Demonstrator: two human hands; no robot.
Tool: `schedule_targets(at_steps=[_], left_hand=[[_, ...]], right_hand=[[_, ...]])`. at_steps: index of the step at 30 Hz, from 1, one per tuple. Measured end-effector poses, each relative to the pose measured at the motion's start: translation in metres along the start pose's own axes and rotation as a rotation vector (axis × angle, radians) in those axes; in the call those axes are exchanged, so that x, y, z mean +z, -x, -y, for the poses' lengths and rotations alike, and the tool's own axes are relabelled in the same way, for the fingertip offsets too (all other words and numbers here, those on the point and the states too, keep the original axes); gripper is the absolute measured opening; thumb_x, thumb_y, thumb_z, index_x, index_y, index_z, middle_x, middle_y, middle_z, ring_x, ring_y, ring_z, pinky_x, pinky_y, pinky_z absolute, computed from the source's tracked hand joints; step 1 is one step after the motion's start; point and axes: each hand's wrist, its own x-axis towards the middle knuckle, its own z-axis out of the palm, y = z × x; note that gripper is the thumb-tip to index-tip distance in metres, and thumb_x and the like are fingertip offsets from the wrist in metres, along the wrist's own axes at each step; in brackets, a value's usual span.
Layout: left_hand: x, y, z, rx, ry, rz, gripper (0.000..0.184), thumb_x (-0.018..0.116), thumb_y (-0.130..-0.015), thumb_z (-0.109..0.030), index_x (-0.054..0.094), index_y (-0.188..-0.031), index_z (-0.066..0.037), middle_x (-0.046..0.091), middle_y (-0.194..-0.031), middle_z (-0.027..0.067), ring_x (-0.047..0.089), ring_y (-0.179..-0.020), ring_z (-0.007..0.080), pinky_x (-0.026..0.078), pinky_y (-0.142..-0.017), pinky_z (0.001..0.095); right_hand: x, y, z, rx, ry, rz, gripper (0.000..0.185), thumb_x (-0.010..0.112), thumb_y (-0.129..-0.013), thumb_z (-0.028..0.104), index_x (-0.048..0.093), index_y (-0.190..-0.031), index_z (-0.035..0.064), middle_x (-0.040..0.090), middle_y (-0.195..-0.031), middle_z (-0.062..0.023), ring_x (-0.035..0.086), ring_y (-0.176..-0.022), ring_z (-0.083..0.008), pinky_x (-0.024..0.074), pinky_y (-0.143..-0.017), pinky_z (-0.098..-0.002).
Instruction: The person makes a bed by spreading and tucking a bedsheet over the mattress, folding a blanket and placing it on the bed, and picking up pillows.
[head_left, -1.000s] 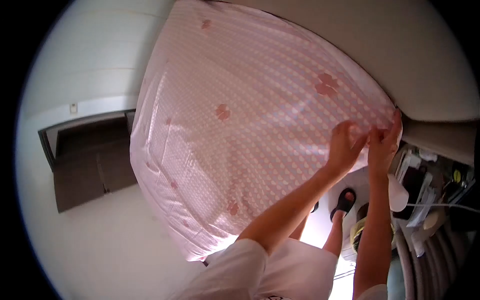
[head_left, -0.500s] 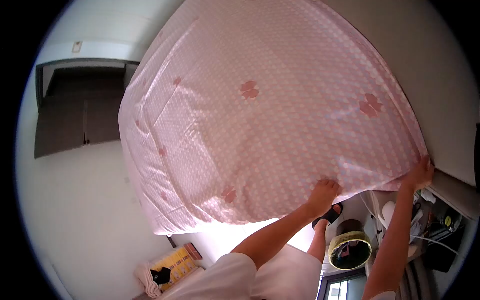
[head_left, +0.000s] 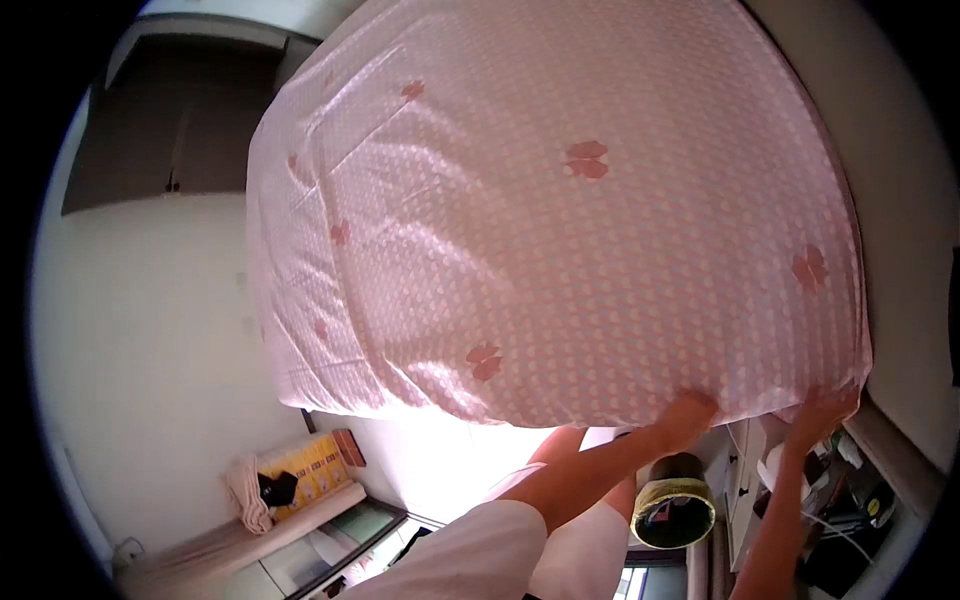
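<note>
A pink bedsheet (head_left: 560,270) with small pale dots and darker bow-like shapes covers the bed, creased on its left side and smoother on the right. At its near edge, my left hand (head_left: 690,418) presses in with curled fingers, partly blurred and holding the fabric. My right hand (head_left: 828,410) grips the sheet at the near right corner, beside the grey headboard (head_left: 905,260). Cloth bunches around those fingers, and their tips are hidden.
Below my hands stands a round bin (head_left: 675,515) with a yellowish liner. A white drawer unit (head_left: 742,490) and a cluttered shelf with cables (head_left: 840,530) are at lower right. A yellow package (head_left: 315,465) lies at lower left; a dark cabinet (head_left: 160,130) is at upper left.
The view has shifted, with the bed now reaching farther right. My right hand sits lower at the corner, where the sheet's edge hangs down more. Both hands stay at the sheet's near edge.
</note>
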Motion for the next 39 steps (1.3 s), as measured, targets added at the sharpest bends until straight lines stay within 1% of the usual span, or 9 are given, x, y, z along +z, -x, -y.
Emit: schedule_targets(at_steps=[2, 4, 6, 12, 21, 30, 32, 36, 39], left_hand=[[-0.011, 0.024, -0.002, 0.007, -0.026, -0.097, 0.03, 0.065, -0.07, -0.019, 0.055, -0.094, -0.006, 0.054, -0.098, 0.0145, 0.05, -0.098, 0.0321, 0.039, -0.081, 0.0433], [-0.013, 0.057, 0.006, -0.022, -0.126, -0.26, 0.043, 0.068, -0.067, -0.023, 0.053, -0.104, -0.007, 0.051, -0.109, 0.013, 0.047, -0.104, 0.0303, 0.038, -0.084, 0.0429], [-0.028, 0.094, 0.023, -0.193, -0.222, -0.335, 0.049, 0.067, -0.067, -0.023, 0.051, -0.11, -0.005, 0.05, -0.11, 0.012, 0.047, -0.105, 0.0287, 0.038, -0.085, 0.042], [-0.035, 0.129, 0.084, -0.238, -0.318, -0.207, 0.029, 0.055, -0.074, -0.015, 0.054, -0.1, -0.002, 0.052, -0.107, 0.0128, 0.046, -0.106, 0.0293, 0.035, -0.09, 0.0468], [-0.045, 0.133, 0.078, -0.165, -0.047, -0.093, 0.02, 0.055, -0.069, -0.009, 0.056, -0.086, 0.002, 0.055, -0.091, 0.0173, 0.052, -0.093, 0.0325, 0.042, -0.082, 0.0392], [-0.033, 0.128, 0.081, -0.029, -0.095, -0.172, 0.022, 0.057, -0.068, -0.009, 0.059, -0.086, 0.003, 0.057, -0.088, 0.0188, 0.055, -0.089, 0.0326, 0.044, -0.08, 0.0387], [-0.033, 0.122, 0.083, -0.071, -0.093, 0.041, 0.02, 0.058, -0.069, -0.01, 0.059, -0.087, -0.001, 0.06, -0.089, 0.0148, 0.055, -0.092, 0.0314, 0.045, -0.081, 0.0387], [-0.008, 0.12, 0.098, -0.123, 0.053, -0.062, 0.02, 0.06, -0.068, -0.015, 0.06, -0.086, -0.004, 0.061, -0.089, 0.0142, 0.056, -0.092, 0.0311, 0.044, -0.081, 0.0402], [-0.035, 0.137, 0.084, -0.116, 0.13, -0.206, 0.021, 0.063, -0.07, -0.018, 0.059, -0.086, -0.006, 0.06, -0.092, 0.0151, 0.055, -0.092, 0.0315, 0.043, -0.081, 0.0406]], right_hand=[[-0.01, 0.042, 0.032, -0.331, 0.099, 0.084, 0.064, 0.064, -0.075, 0.018, 0.035, -0.13, 0.004, 0.035, -0.134, -0.0132, 0.034, -0.121, -0.0346, 0.0303, -0.095, -0.0488], [0.004, 0.074, 0.033, -0.732, -0.123, 0.582, 0.071, 0.067, -0.071, 0.019, 0.034, -0.132, 0.006, 0.03, -0.138, -0.0111, 0.031, -0.124, -0.033, 0.0269, -0.095, -0.0531], [-0.016, 0.098, 0.097, -0.959, 0.235, 0.838, 0.057, 0.066, -0.069, 0.02, 0.045, -0.12, 0.0056, 0.042, -0.124, -0.0122, 0.043, -0.111, -0.0316, 0.0311, -0.094, -0.0447], [0.043, 0.113, 0.091, -1.208, -0.079, 0.867, 0.038, 0.061, -0.06, -0.001, 0.051, -0.097, 0.0001, 0.049, -0.095, -0.0171, 0.047, -0.093, -0.0355, 0.0379, -0.083, -0.0432], [0.025, 0.096, 0.102, -1.208, 0.12, 1.175, 0.031, 0.056, -0.062, -0.006, 0.051, -0.092, -0.0007, 0.049, -0.098, -0.0192, 0.048, -0.095, -0.0355, 0.0402, -0.084, -0.0413], [0.044, 0.102, 0.082, -1.355, 0.128, 1.085, 0.022, 0.06, -0.06, 0.0, 0.051, -0.079, -0.0007, 0.051, -0.083, -0.0212, 0.049, -0.083, -0.0382, 0.0401, -0.074, -0.046], [0.041, 0.099, 0.086, -1.268, 0.069, 1.099, 0.017, 0.059, -0.061, 0.001, 0.052, -0.077, 0.0009, 0.053, -0.084, -0.0207, 0.05, -0.084, -0.0369, 0.0408, -0.074, -0.0455], [0.045, 0.106, 0.108, -1.028, 0.295, 1.284, 0.02, 0.063, -0.064, 0.01, 0.056, -0.082, 0.0015, 0.055, -0.087, -0.0175, 0.051, -0.087, -0.0339, 0.0427, -0.075, -0.0421], [0.042, 0.108, 0.157, -0.985, 0.026, 0.951, 0.042, 0.066, -0.065, 0.016, 0.054, -0.103, 0.0039, 0.051, -0.108, -0.0171, 0.046, -0.103, -0.0353, 0.0368, -0.088, -0.0458]])
